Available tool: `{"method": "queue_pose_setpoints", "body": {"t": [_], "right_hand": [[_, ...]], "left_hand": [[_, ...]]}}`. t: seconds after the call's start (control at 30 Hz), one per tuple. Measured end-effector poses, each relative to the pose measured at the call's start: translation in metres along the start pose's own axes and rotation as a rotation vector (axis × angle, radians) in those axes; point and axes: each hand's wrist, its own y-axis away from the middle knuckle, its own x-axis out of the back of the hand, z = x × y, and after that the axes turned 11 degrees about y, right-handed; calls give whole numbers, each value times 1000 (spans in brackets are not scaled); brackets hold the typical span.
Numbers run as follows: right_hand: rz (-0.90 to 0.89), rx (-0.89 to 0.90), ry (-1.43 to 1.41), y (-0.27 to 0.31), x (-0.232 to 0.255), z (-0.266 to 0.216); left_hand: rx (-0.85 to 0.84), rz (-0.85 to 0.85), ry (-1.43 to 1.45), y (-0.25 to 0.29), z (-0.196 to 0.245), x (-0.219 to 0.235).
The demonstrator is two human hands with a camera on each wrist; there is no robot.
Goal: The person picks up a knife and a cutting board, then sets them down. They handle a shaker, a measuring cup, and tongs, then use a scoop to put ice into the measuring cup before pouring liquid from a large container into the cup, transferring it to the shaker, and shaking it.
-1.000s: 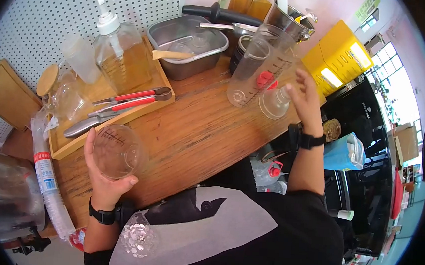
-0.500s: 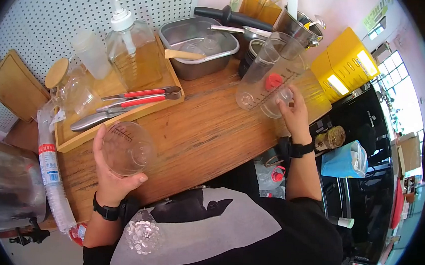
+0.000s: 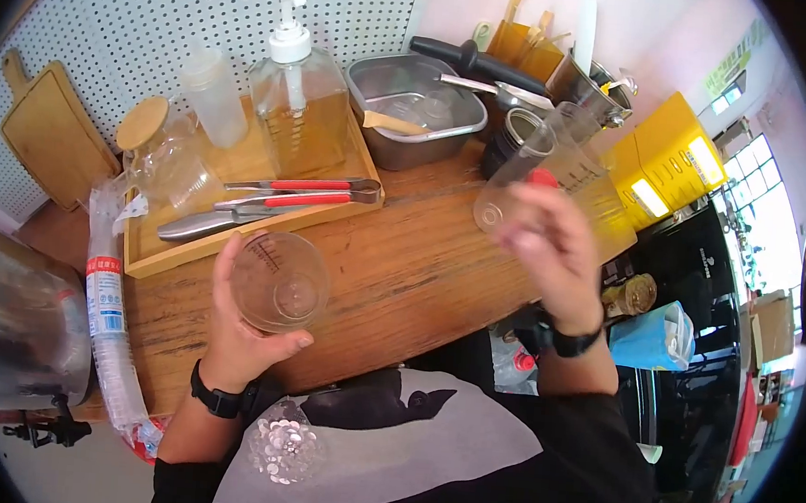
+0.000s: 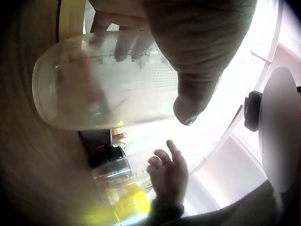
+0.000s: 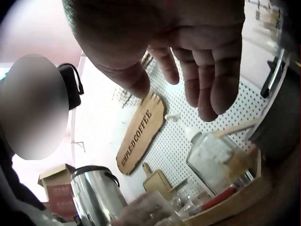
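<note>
My left hand (image 3: pixel 233 342) grips a clear shaker cup (image 3: pixel 288 286) with dark measuring marks near its rim, over the front of the wooden table. In the left wrist view the cup (image 4: pixel 113 80) lies across, with fingers behind it and the thumb on the near side. My right hand (image 3: pixel 561 258) is raised over the table's right side, blurred, in front of the tall clear measuring cups (image 3: pixel 505 189). Nothing sits between its loosely bent fingers in the right wrist view. A red cap (image 3: pixel 544 178) shows just behind that hand, which hides part of what stands there.
A wooden tray (image 3: pixel 173 259) at the left carries red-handled tongs (image 3: pixel 309 194), a pump bottle (image 3: pixel 300 123) and a glass jug. Behind stands a grey metal tub (image 3: pixel 410 149). A yellow box (image 3: pixel 666 162) is at the right. Sleeved plastic cups (image 3: pixel 105 301) lie along the left edge.
My right hand has come away from the clear vessels at the right and is raised nearer to me. The left hand still holds the cup. The head view has shifted, moving the scene rightward.
</note>
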Motion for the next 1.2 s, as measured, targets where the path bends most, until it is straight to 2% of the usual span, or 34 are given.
{"method": "queue_pose_setpoints", "body": {"t": [0.03,0.17,0.23,0.27,0.33,0.37,0.5,0.57,0.63,0.8,0.87,1.0,1.07,1.2], "right_hand": [[-38,-81,-47,-12,-17,2],[-80,28,150,-49,-40,-7],[-137,276,262,-60,-39,-29],[-134,271,263,-68,-38,-38],[-164,381,625,-91,-36,-52],[-109,462,718,-105,-41,-51],[-58,335,1136,-176,-58,9],[-187,-56,1317,-212,-65,43],[-149,-234,1367,-230,-65,81],[-148,-376,1401,-236,-55,112],[-209,-466,1418,-238,-52,116],[-283,-504,1453,-244,-48,108],[-140,-402,1481,-244,-52,97],[-64,-179,1583,-242,-44,49]], "left_hand": [[5,4,6,1,1,0],[-11,15,34,2,-2,5],[3,19,28,3,1,4],[16,23,22,3,2,5],[7,-7,0,3,-1,8],[-2,-32,-25,3,-2,9],[-7,-45,-23,2,2,3],[10,-15,12,2,4,4],[13,-20,-3,2,4,6],[-18,-56,-83,2,3,10],[-40,-71,-139,2,3,10],[33,-35,-94,3,7,7],[6,-56,-107,2,8,8],[-22,-62,-170,2,9,10]]}}
